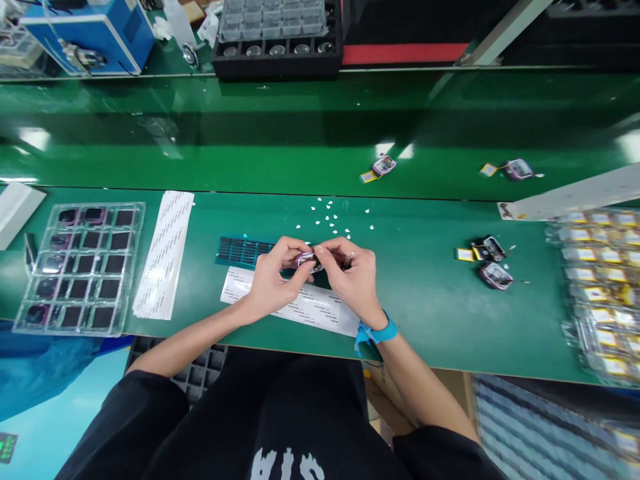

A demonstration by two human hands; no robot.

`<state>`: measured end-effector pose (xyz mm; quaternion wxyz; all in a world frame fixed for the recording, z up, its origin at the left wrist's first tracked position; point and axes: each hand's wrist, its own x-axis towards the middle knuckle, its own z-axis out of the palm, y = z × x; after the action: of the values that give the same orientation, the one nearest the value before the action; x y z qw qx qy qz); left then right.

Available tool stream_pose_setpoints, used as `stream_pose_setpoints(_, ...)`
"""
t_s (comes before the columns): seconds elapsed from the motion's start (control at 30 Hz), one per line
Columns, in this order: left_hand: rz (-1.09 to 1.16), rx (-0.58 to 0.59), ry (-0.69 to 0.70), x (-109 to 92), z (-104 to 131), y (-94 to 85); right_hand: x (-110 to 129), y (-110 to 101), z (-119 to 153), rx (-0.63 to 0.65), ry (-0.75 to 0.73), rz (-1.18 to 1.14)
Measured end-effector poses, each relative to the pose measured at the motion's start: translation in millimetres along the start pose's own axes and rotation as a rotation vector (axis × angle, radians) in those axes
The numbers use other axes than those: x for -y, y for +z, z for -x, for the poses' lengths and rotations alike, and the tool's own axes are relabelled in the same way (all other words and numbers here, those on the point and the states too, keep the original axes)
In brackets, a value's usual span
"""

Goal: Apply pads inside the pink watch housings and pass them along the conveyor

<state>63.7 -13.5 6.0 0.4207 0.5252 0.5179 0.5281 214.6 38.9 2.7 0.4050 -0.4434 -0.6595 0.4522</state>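
Note:
A small purple-rimmed watch case (306,259) is held up over the bench between both hands. My left hand (277,275) grips its left end, thumb in front and fingers behind. At its right end, my right hand (350,270) has its thumb and index finger pressed to the case; whether a smaller part sits in that pinch is hidden. Under the hands lies a white printed sheet (325,315). A dark strip sheet (243,251) lies just left of my left fingers. Small white bits of film (329,217) are scattered beyond the hands.
To the left are a stack of printed sheets (164,257) and a clear tray (129,280) of watch cases. Opened cases with yellow-edged batteries (465,255) lie right. Further right stands a filled blister tray (575,310). A blue machine (100,33) sits on the back shelf.

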Motion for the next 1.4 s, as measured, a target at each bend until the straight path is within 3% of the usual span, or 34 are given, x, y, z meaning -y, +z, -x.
stream_pose_setpoints(0.37,0.036,0.012,-0.012,0.2,0.8,2.7,-2.6,2.1,1.3,0.034,0.053,-0.072)
stream_pose_setpoints(0.57,0.178,0.052,-0.105,0.0,-1.0,0.9,-2.1,2.9,-0.1,0.047,0.098,-0.168)
stream_pose_setpoints(0.73,0.291,0.156,-0.207,-6.1,-6.5,-9.1,-5.0,-1.8,-5.2,0.067,0.142,-0.246)
stream_pose_setpoints(0.9,0.326,0.149,-0.268,-6.0,-9.2,-14.4,-5.0,-23.6,-12.4,-0.065,-0.051,-0.166)
stream_pose_setpoints(1.0,0.240,0.199,-0.221,-8.6,-8.6,-13.9,-5.6,-45.2,-19.7,-0.171,-0.095,-0.086)
stream_pose_setpoints(1.2,-0.097,0.641,0.029,-14.7,3.8,-8.1,2.7,-72.7,-15.4,-0.457,-0.149,-0.044)
stream_pose_setpoints(1.27,-0.172,0.678,0.079,-8.0,9.2,-2.9,5.5,-73.1,1.9,-0.481,-0.113,0.007)
stream_pose_setpoints(1.4,-0.387,0.603,0.157,12.9,14.3,7.0,1.0,-67.8,50.7,-0.398,0.065,0.054)
